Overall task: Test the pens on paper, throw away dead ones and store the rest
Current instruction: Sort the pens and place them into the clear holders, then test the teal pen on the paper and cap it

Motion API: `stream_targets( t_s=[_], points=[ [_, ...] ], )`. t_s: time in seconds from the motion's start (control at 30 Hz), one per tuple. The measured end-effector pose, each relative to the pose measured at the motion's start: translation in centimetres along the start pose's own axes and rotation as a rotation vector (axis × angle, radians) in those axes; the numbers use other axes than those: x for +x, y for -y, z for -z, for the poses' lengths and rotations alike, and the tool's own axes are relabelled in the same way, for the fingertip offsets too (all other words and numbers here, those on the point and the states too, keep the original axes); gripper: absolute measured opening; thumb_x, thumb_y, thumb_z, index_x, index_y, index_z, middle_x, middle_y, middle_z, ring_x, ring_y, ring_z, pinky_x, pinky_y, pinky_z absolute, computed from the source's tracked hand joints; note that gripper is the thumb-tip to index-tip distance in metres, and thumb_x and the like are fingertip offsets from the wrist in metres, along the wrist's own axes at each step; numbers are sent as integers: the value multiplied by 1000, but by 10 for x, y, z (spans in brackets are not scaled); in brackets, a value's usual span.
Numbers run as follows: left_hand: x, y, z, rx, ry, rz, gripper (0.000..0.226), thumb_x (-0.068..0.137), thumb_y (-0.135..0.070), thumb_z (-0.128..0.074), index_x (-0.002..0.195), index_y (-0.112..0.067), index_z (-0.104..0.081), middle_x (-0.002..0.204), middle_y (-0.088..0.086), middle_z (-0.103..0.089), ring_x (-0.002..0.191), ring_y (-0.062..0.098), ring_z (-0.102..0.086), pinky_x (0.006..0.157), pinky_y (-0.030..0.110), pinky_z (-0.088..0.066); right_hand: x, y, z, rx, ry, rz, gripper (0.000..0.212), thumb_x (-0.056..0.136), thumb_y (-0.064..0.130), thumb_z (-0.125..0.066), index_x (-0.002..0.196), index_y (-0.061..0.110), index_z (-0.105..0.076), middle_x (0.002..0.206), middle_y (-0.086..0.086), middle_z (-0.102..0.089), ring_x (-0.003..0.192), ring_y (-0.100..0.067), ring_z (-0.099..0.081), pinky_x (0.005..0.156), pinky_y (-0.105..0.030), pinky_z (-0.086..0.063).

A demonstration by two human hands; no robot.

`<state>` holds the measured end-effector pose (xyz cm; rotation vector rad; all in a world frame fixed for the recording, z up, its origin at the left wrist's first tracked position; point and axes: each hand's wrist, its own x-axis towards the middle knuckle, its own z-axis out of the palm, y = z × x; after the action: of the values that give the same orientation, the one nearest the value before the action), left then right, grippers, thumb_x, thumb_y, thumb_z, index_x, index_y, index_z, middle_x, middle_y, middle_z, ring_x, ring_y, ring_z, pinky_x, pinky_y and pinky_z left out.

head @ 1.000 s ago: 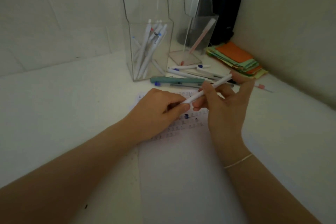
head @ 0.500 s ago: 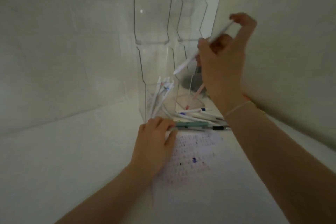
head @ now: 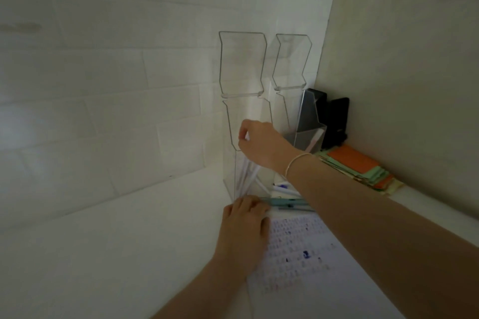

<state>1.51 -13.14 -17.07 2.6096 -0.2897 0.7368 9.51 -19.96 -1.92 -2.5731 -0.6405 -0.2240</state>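
My right hand [head: 261, 144] is at the front opening of the left clear acrylic holder [head: 242, 65]. Its fingertips pinch the top end of a white pen [head: 247, 136], which points down into the holder. Several white pens [head: 246, 177] stand slanted inside the holder, blurred. My left hand [head: 245, 225] rests flat on the table at the upper left corner of the test paper [head: 298, 256], fingers straight. The paper carries rows of small scribbles and one dark blue blot. Several loose pens [head: 287, 205], one with a teal body, lie just beyond the paper.
A second clear holder [head: 293, 65] stands to the right with a pinkish pen [head: 315, 142] in it. Black objects [head: 335, 119] stand in the corner. A stack of orange and green paper notes [head: 363, 169] lies along the right wall.
My right hand came down from above the holders to the left holder's opening, with the white pen. The view tilted up. My left hand stayed on the paper's corner.
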Motion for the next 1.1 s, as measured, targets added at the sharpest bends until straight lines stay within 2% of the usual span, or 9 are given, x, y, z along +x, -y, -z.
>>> stream_targets(
  t_s=[0.1,0.3,0.37,0.43,0.57,0.73,0.87,1.0,1.1],
  points=[
    [0,1,-4,1,-13,-23,30,79,-30,-41,93,-26,-67,100,-8,-62,91,11,-58,78,27,-44,0,-1,1,7,20,24,24,90,8,-45,91,-1,-67,80,-11,-64,76,-27,-63,68,-30,-51],
    [-1,2,-4,-18,-11,-19,31,81,-30,-39,94,-24,-67,100,-6,-62,92,12,-58,80,26,-41,-36,-16,20,234,-797,94,15,88,15,-50,75,9,-49,70,-3,-48,60,-12,-43,57,-16,-36],
    [0,2,-4,-23,1,-21,32,81,-29,-39,94,-23,-67,100,-6,-62,92,13,-59,78,28,-42,-56,-41,9,202,-696,-32,20,91,20,-48,72,12,-45,61,1,-45,55,-10,-42,53,-15,-36],
    [0,1,-3,-25,24,-23,34,82,-29,-37,96,-23,-67,101,-6,-61,94,14,-58,79,28,-40,-76,-70,-9,-63,-367,-102,18,90,24,-52,75,15,-50,67,3,-49,62,-11,-48,62,-24,-44],
    [1,1,-3,-14,28,-29,34,82,-30,-36,97,-24,-66,102,-7,-59,95,13,-57,79,27,-38,-95,-93,-33,-298,185,-42,32,86,25,-55,118,20,-57,116,-2,-52,107,-19,-48,94,-29,-38],
    [0,1,-3,-68,12,2,20,81,-20,-58,100,-20,-64,111,0,-55,100,17,-57,82,26,-33,-86,-91,-29,-334,224,1,25,87,16,-54,111,20,-61,117,-4,-53,112,-23,-49,94,-29,-37],
    [2,-1,2,-107,2,43,36,81,-21,-64,115,-18,-54,120,1,-52,108,21,-52,89,28,-33,-82,-90,-15,-273,213,-36,19,87,15,-59,102,21,-68,105,-2,-54,102,-20,-54,86,-28,-44],
    [2,-6,4,-50,-60,-23,38,90,-41,-43,122,-23,-55,115,-5,-61,105,15,-55,93,30,-34,-89,-76,5,-299,194,74,23,87,27,-60,109,30,-67,100,4,-59,93,-15,-56,79,-26,-44],
    [4,-10,10,-87,-103,-10,35,94,-38,-31,101,-22,-61,87,-7,-64,81,14,-59,82,30,-39,-91,-68,15,-321,57,167,30,83,37,-66,112,27,-68,98,5,-67,90,-12,-59,80,-22,-42]
  ],
)
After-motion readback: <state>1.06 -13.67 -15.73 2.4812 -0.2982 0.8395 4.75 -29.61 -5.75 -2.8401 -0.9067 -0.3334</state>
